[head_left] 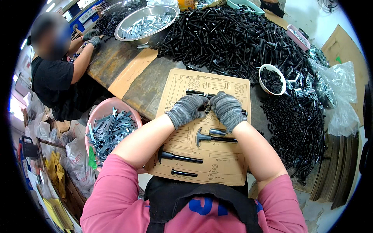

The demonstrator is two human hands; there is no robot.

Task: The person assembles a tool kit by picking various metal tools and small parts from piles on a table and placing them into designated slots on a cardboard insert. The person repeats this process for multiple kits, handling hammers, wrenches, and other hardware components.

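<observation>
A brown cardboard sheet (229, 171) printed with outlines of hardware lies in front of me. Over its upper middle, my left hand (187, 110) and my right hand (227, 112), both in grey knit gloves, come together with fingers closed. Small dark pieces show between the fingertips, too hidden to name. Just beyond the fingers rests a black bolt (199, 92). Below my right hand are a silver tube (217, 132) and a black T-shaped pin (213, 138). Nearer me lie another black T-shaped pin (180, 157) and a shorter black bolt (184, 173).
A large pile of black bolts (233, 39) covers the table's far side. Around it are a steel bowl (128, 37) of silver tubes, a white bowl (283, 87) of black nuts or washers and a pink tub (136, 116) of wrenches. A co-worker (52, 73) sits at left.
</observation>
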